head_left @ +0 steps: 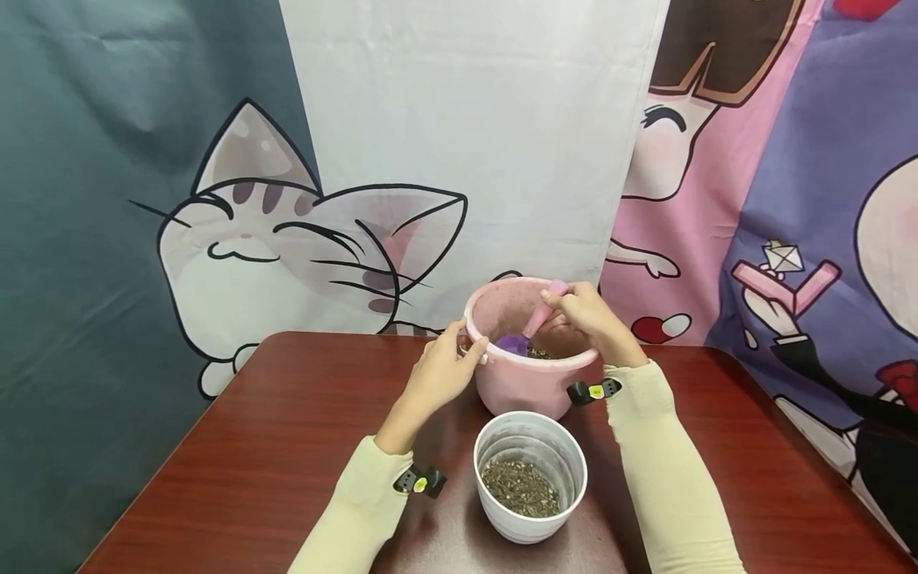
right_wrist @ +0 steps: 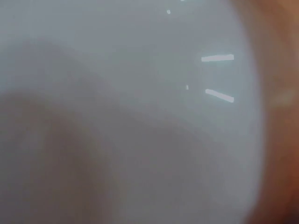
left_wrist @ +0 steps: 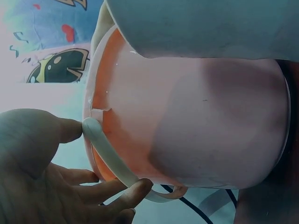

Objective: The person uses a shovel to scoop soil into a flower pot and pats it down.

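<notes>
A pink bucket [head_left: 523, 391] stands toward the back of the table with dark soil [head_left: 539, 352] in its bottom. My left hand [head_left: 441, 368] holds it at the left rim; in the left wrist view the thumb presses by the rim and the fingers lie at the pale curved handle [left_wrist: 112, 156]. With my right hand [head_left: 591, 317] I grip the pink handle of a small trowel [head_left: 543, 317]. Its purple blade [head_left: 512, 344] reaches down into the bucket, the tip hidden near the soil. A blurred pale surface [right_wrist: 154, 93] fills most of the right wrist view.
In front of the bucket, between my forearms, a white ribbed pot [head_left: 527, 530] holds dark, flecked soil [head_left: 519, 488]. Both stand on a reddish-brown table [head_left: 287, 446]. Cartoon-printed cloth [head_left: 459, 96] hangs behind the table's far edge.
</notes>
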Tool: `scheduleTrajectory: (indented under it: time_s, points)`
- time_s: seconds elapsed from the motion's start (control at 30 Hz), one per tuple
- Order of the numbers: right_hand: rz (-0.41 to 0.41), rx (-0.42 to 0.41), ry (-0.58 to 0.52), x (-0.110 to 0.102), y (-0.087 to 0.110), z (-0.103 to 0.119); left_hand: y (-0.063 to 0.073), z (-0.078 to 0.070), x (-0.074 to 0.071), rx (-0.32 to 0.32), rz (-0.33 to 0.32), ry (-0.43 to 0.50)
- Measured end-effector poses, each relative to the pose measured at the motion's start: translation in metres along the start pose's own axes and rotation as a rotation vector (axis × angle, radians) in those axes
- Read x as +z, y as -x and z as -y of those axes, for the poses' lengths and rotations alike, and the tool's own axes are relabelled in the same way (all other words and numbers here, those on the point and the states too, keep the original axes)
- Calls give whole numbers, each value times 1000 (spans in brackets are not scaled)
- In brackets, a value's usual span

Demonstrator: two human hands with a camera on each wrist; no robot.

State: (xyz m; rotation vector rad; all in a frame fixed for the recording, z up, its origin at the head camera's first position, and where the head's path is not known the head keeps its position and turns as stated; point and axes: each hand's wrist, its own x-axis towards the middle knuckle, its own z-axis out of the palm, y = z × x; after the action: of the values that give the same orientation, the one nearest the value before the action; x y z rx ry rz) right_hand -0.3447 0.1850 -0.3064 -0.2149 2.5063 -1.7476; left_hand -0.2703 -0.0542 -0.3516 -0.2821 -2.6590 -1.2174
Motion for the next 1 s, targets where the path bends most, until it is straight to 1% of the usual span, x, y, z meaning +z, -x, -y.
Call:
scheduleTrajectory:
  time_s: [0.03, 0.17, 0.33, 0.4, 0.6, 0.9, 1.0]
  points:
    - [3, 6, -21, 0, 0, 1, 0, -1, 0, 1, -1, -1]
    - [-8, 20, -41, -2, 0, 3, -1, -2, -1, 5, -2, -9]
    - [-46, 28, -52, -8, 3, 7, -2, -1, 0, 8, 30, 12]
    - [-37, 25, -72, -10, 3, 8, -2, 0, -1, 7, 40, 24]
    - [40, 34, -177, -14, 2, 5, -2, 1, -2, 0, 54, 42]
    - [74, 59, -267, -19, 0, 4, -1, 4, -3, 16, 66, 68]
    - [84, 71, -304, -21, 0, 4, -2, 5, -2, 19, 53, 57]
